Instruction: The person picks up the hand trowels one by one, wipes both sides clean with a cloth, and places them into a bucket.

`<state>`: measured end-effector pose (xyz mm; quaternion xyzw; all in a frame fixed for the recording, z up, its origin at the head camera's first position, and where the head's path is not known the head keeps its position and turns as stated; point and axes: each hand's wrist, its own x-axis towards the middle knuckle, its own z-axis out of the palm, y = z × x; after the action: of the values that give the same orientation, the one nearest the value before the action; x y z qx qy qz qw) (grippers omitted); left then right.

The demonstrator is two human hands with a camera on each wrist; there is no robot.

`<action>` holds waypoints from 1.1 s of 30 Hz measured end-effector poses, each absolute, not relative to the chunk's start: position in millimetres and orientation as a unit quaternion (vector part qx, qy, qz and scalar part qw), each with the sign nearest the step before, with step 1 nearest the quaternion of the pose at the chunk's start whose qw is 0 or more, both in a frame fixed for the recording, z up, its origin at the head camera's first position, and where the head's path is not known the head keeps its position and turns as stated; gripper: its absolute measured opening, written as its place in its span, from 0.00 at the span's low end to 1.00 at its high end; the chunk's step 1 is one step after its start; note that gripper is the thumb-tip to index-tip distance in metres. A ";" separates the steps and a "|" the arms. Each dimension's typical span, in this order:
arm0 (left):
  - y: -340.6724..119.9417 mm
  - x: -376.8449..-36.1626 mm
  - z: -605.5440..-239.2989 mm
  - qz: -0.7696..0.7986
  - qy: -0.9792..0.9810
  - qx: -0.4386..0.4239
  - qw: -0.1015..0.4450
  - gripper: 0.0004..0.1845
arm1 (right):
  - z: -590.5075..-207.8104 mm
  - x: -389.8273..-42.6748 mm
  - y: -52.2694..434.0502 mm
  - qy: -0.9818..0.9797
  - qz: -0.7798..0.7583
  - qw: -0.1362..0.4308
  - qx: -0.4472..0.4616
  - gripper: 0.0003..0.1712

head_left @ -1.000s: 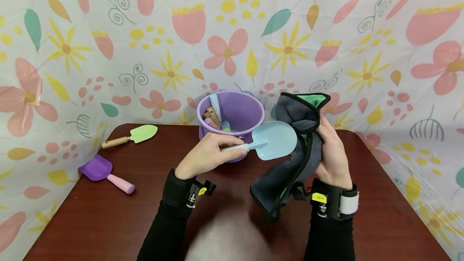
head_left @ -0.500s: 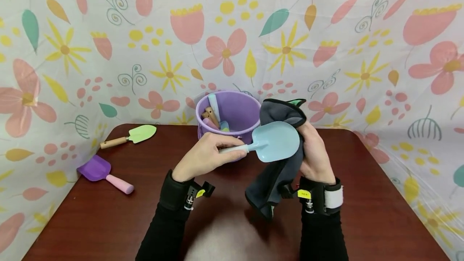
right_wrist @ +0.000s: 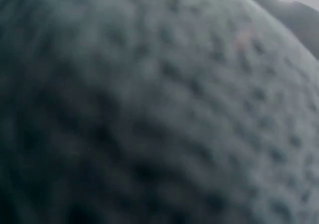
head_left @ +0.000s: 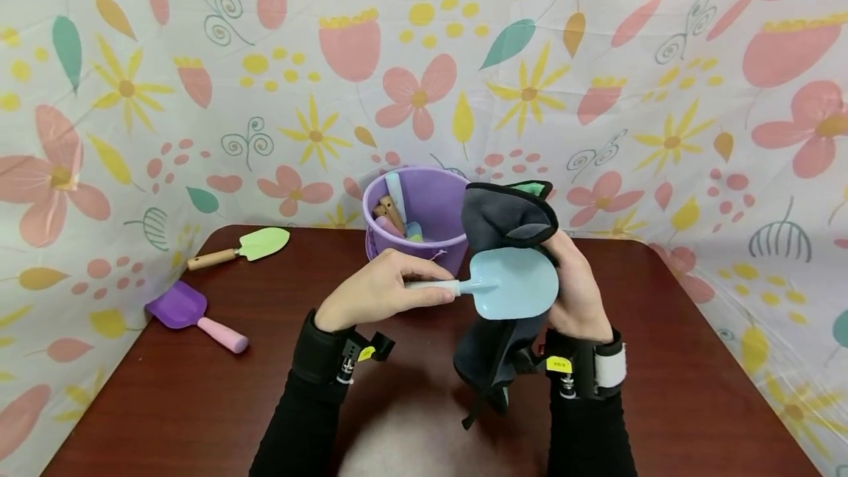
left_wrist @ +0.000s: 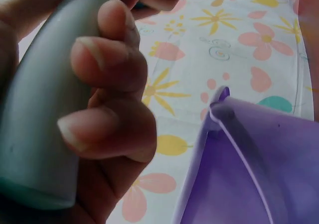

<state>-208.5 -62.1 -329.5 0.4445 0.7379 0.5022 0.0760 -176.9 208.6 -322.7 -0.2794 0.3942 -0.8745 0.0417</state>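
Where the head view looks down on the dark red surface [head_left: 165,403], the left hand [head_left: 377,289] grips the handle of a blue shovel [head_left: 510,287], blade against a grey cloth [head_left: 506,223] that the right hand [head_left: 576,293] clutches. A purple bucket [head_left: 430,205] holding tools stands just behind; a green trowel [head_left: 245,247] and purple scoop [head_left: 192,315] lie well apart at left. Left wrist view: fingers [left_wrist: 107,69] curl round the handle, bucket rim beside. Right wrist view: cloth fills the frame.
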 end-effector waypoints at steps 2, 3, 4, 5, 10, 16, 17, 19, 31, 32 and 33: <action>-64.0 -209.2 -330.4 0.498 0.743 0.441 0.070 0.07 | -319.3 -176.5 206.4 0.360 -0.894 0.062 -0.261 0.17; -64.9 -209.7 -331.0 0.496 0.746 0.439 0.065 0.07 | -317.8 -176.2 205.6 0.353 -0.896 0.069 -0.261 0.18; -66.1 -210.0 -331.4 0.496 0.748 0.437 0.060 0.07 | -316.6 -176.0 204.9 0.347 -0.896 0.074 -0.267 0.19; -67.0 -210.5 -331.5 0.496 0.750 0.435 0.055 0.06 | -315.8 -175.6 204.7 0.341 -0.896 0.077 -0.273 0.20; -70.7 -212.9 -331.4 0.494 0.759 0.423 0.037 0.07 | -313.3 -173.6 209.1 0.306 -0.901 0.079 -0.297 0.23; -74.2 -215.5 -331.0 0.484 0.779 0.399 0.011 0.09 | -313.2 -174.9 218.2 0.273 -0.909 0.073 -0.307 0.24; -74.6 -216.3 -331.4 0.483 0.780 0.396 0.006 0.10 | -313.7 -175.1 219.5 0.270 -0.910 0.070 -0.306 0.24; -75.4 -217.4 -332.0 0.482 0.784 0.392 -0.005 0.10 | -315.2 -175.8 221.2 0.271 -0.913 0.062 -0.297 0.24; -78.8 -217.8 -332.5 0.524 0.763 0.373 -0.060 0.12 | -318.8 -182.5 207.0 0.370 -0.897 0.066 -0.231 0.20; -78.5 -217.3 -332.3 0.528 0.760 0.374 -0.063 0.12 | -319.9 -182.9 204.8 0.373 -0.894 0.073 -0.235 0.21; -77.9 -216.9 -332.1 0.530 0.757 0.377 -0.063 0.11 | -321.3 -183.1 202.7 0.385 -0.888 0.078 -0.237 0.21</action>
<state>-216.9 -77.9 -332.1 0.3771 0.7569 0.5300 -0.0634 -183.1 202.7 -321.3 -0.2372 0.3855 -0.8883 0.0778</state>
